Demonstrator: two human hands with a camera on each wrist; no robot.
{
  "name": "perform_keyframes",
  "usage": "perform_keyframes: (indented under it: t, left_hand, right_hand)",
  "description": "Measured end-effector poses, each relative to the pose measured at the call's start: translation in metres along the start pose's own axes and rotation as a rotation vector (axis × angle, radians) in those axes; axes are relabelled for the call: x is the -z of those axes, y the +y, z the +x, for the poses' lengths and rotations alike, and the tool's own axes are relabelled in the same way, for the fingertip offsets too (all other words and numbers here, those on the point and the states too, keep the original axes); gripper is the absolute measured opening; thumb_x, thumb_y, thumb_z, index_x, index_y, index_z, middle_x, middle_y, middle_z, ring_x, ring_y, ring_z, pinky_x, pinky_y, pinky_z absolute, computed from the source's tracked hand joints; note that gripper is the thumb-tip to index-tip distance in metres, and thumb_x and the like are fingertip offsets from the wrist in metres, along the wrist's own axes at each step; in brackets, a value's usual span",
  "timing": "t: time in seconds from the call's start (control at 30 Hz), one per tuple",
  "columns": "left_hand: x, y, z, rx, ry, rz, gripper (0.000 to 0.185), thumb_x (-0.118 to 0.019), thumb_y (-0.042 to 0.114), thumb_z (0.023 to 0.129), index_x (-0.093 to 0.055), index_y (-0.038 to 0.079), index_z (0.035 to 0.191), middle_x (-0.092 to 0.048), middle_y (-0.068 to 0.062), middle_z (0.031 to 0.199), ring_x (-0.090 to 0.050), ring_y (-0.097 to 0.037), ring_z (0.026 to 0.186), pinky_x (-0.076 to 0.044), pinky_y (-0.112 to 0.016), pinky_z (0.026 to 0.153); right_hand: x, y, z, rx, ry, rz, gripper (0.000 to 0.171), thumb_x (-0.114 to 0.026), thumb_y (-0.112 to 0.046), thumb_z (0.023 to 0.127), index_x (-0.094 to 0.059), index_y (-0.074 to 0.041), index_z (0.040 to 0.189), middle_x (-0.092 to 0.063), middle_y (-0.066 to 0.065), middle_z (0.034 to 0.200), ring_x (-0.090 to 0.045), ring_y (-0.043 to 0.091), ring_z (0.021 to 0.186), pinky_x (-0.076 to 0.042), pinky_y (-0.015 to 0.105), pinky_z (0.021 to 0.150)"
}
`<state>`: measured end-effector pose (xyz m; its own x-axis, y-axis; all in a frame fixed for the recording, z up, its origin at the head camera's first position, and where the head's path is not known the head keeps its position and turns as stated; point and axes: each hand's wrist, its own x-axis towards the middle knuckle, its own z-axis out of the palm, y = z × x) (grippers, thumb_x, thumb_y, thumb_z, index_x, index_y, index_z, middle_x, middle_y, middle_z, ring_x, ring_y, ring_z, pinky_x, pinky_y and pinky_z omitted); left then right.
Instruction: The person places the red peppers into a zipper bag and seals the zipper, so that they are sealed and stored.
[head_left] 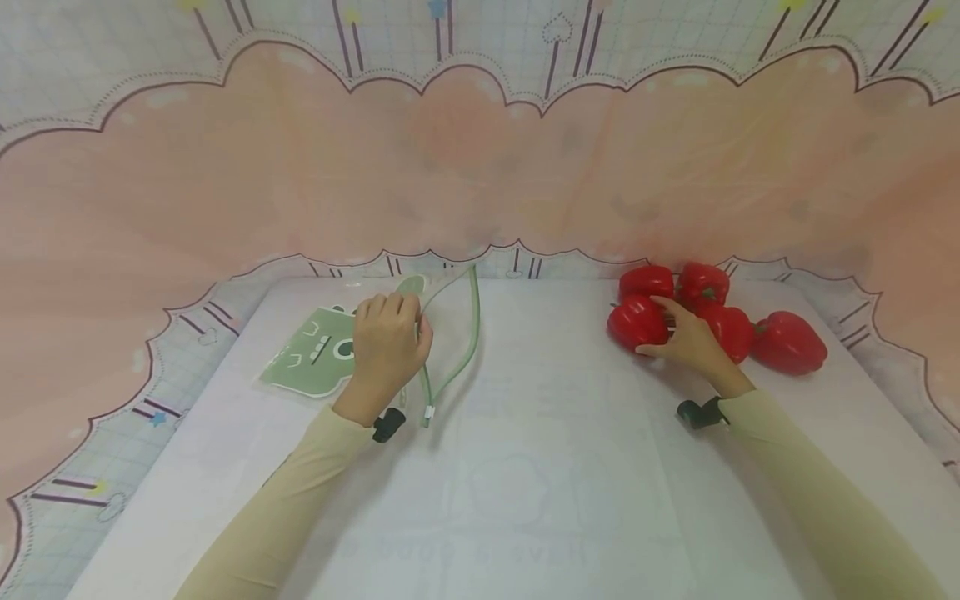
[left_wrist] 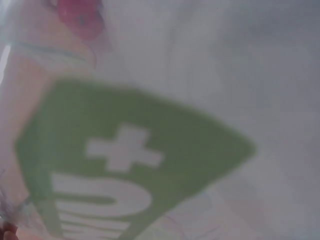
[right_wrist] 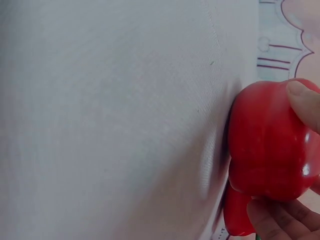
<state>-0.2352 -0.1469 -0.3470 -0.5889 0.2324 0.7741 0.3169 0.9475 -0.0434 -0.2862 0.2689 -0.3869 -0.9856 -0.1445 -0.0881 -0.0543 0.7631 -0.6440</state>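
A clear zip bag [head_left: 450, 333] with a green rim and a green printed face [head_left: 315, 354] lies at the back left of the table. My left hand [head_left: 390, 342] grips its upper edge and holds the mouth lifted apart. The left wrist view is blurred and filled by the green print [left_wrist: 135, 160]. Several red bell peppers [head_left: 787, 342] lie in a cluster at the back right. My right hand [head_left: 686, 337] grips the nearest pepper [head_left: 637, 321] on the table, thumb and fingers round it. The right wrist view shows that pepper [right_wrist: 270, 145] with a fingertip [right_wrist: 302, 97] on it.
The table carries a white cloth [head_left: 540, 450] with a wide bare middle between the bag and the peppers. A pink scalloped backdrop [head_left: 480, 167] rises close behind the table. The table's side edges fall away left and right.
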Motion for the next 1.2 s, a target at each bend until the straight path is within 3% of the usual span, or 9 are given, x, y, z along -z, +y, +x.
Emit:
perform_keyframes:
  t: [0.27, 0.67, 1.2]
  left_hand:
    - [-0.0003, -0.0001, -0.0007, -0.001, 0.006, -0.003, 0.015, -0.059, 0.012, 0.08, -0.049, 0.005, 0.07, -0.056, -0.012, 0.067, -0.054, -0.032, 0.068, -0.044, -0.044, 0.071]
    - [-0.0007, -0.0002, -0.0008, -0.001, 0.012, -0.013, 0.015, -0.059, 0.012, 0.079, -0.049, 0.005, 0.07, -0.054, -0.011, 0.066, -0.053, -0.032, 0.067, -0.044, -0.044, 0.07]
    - [0.0001, -0.0012, -0.0011, 0.002, -0.01, -0.013, 0.014, -0.059, 0.011, 0.079, -0.05, 0.005, 0.07, -0.055, -0.011, 0.067, -0.052, -0.032, 0.068, -0.042, -0.043, 0.07]
  right_hand:
    - [-0.0001, 0.0011, -0.0001, 0.003, -0.008, 0.014, 0.096, -0.079, -0.025, 0.072, -0.021, -0.001, 0.145, -0.036, 0.026, 0.141, -0.035, 0.046, 0.128, -0.045, 0.058, 0.093]
    - [-0.003, 0.0031, 0.0034, 0.006, -0.018, 0.004, 0.103, -0.081, -0.027, 0.07, -0.017, -0.007, 0.148, -0.036, 0.024, 0.142, -0.034, 0.046, 0.128, -0.045, 0.058, 0.093]
    - [-0.0034, 0.003, 0.0038, 0.004, -0.04, 0.046, 0.089, -0.076, -0.026, 0.076, -0.025, 0.001, 0.143, -0.039, 0.026, 0.14, -0.04, 0.045, 0.125, -0.043, 0.056, 0.097]
